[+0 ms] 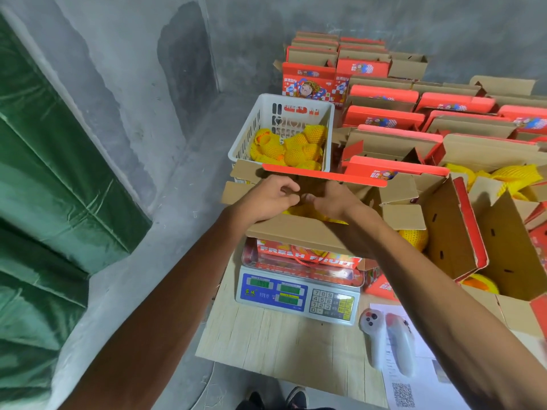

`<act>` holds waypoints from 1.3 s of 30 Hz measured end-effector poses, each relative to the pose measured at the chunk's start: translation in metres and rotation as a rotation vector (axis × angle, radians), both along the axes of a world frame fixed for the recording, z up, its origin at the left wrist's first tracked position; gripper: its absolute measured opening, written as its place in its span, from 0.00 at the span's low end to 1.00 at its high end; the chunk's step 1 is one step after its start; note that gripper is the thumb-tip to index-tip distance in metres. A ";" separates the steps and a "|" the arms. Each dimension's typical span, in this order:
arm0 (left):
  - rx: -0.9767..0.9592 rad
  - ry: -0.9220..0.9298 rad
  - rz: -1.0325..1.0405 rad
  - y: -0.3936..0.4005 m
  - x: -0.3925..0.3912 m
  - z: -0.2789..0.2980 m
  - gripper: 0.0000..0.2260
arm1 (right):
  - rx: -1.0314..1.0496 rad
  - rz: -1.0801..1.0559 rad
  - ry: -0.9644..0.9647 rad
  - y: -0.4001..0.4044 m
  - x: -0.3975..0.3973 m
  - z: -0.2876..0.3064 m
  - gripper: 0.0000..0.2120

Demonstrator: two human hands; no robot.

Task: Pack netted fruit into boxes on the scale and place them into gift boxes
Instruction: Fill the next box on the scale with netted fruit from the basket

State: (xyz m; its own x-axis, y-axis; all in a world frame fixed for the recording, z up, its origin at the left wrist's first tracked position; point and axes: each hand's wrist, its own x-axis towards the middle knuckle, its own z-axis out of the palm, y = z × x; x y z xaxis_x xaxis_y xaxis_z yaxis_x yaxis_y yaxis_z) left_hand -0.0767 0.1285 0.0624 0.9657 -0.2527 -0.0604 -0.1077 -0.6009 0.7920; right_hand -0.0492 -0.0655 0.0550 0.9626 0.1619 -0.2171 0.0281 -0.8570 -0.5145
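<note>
- My left hand (pixel 270 192) and right hand (pixel 331 199) are both over the open box (pixel 296 232) on the scale (pixel 297 294).
- The fingers of both hands are curled, and the tips meet over the yellow netted fruit (pixel 291 211) inside the box. I can't tell if either grip really has hold of a fruit or a flap.
- More fruit waits in the white basket (pixel 281 143), just behind the box.
- The box is wider than the scale pan. If I push down on one side, I think it could tip and spill.
- My hands rest near the box, so pressing on it could make the scale read wrong.
- The flaps stand up around the hole. A fruit could catch on one and roll onto the counter (pixel 266 335).
- The gift boxes (pixel 384 143) at my right are crowded together, so setting this box in could knock one.
</note>
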 end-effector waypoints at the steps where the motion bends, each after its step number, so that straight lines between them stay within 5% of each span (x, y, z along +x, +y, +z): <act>1: -0.010 -0.007 0.003 0.001 -0.001 0.000 0.14 | 0.035 0.017 -0.023 0.001 -0.002 0.002 0.20; 7: -0.063 -0.082 0.026 0.008 -0.007 -0.004 0.11 | 0.150 0.046 -0.219 0.004 -0.019 0.023 0.10; 13: -0.196 -0.189 0.074 0.008 -0.009 0.007 0.08 | 0.181 0.036 -0.424 0.005 -0.021 0.050 0.17; 25: -0.135 -0.366 0.276 0.042 0.050 0.026 0.09 | 0.152 0.030 -0.322 0.025 0.054 0.052 0.09; 39: -0.154 -0.103 0.074 0.102 0.229 -0.060 0.07 | -0.265 0.137 0.059 0.055 0.220 0.000 0.07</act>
State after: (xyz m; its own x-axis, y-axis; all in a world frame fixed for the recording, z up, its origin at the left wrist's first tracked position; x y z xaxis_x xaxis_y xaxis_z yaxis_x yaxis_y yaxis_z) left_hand 0.1525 0.2306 0.0027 0.9811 -0.1791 0.0731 -0.1524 -0.4830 0.8622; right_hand 0.1704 -0.0101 0.0553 0.9205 0.2193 -0.3235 0.1292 -0.9519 -0.2777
